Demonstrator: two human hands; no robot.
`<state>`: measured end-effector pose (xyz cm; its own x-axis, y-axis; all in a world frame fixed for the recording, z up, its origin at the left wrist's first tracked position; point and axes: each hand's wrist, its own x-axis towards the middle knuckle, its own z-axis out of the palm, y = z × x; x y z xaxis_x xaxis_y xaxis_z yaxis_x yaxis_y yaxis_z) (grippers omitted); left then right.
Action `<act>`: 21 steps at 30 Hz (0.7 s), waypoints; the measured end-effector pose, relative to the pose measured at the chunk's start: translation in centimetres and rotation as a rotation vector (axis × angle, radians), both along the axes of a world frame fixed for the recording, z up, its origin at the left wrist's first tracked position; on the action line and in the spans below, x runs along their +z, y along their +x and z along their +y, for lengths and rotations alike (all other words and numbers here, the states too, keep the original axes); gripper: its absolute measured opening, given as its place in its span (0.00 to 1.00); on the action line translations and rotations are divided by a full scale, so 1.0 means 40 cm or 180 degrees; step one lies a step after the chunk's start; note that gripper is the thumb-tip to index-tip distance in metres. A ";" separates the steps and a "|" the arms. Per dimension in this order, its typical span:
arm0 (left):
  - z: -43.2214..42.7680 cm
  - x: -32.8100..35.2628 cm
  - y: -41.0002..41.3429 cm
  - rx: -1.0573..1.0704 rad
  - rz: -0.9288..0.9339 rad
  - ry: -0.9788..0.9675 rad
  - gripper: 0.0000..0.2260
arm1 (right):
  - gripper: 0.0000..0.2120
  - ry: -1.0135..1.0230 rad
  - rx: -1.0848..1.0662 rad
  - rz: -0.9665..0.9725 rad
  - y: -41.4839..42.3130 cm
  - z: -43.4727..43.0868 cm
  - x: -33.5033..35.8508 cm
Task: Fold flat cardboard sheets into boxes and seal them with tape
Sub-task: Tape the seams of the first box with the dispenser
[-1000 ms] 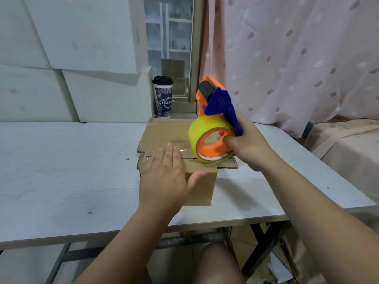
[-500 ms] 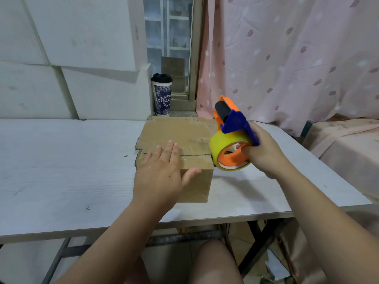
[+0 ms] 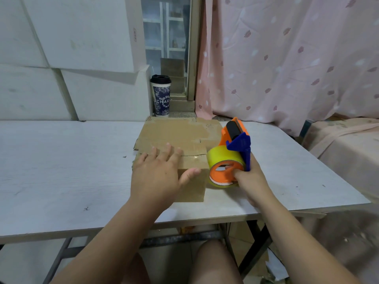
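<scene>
A small brown cardboard box (image 3: pixel 193 186) stands on the white table (image 3: pixel 61 171), its top flaps closed with a seam across them. My left hand (image 3: pixel 158 177) lies flat on the box top, fingers spread, thumb over the front right edge. My right hand (image 3: pixel 249 179) grips an orange and blue tape dispenser (image 3: pixel 230 154) with a yellow tape roll, held just right of the box and touching its right side. Flat cardboard sheets (image 3: pixel 174 132) lie behind the box.
A lidded paper cup (image 3: pixel 161 96) stands at the back by the window. White foam blocks (image 3: pixel 71 48) line the wall at the left. A pink curtain (image 3: pixel 287 58) hangs at the right. The table's front edge runs just below my wrists.
My right hand has lowered the tape dispenser from above the box down to its right side. My left hand has stayed pressed on the box top.
</scene>
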<state>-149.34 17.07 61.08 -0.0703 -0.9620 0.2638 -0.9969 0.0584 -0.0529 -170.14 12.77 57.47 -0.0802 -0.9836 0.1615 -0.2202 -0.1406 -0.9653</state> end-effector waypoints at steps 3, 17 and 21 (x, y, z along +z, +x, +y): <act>-0.004 0.022 -0.004 0.0250 0.0299 0.0063 0.47 | 0.26 -0.0107 0.0253 0.0253 0.027 0.006 0.007; 0.002 -0.006 0.105 0.0070 0.0126 -0.0420 0.29 | 0.37 -0.0987 0.0743 0.1647 0.133 -0.032 0.066; -0.011 -0.025 0.148 -0.0028 0.0148 -0.0893 0.26 | 0.30 -0.0924 0.0883 0.1608 0.150 -0.047 0.103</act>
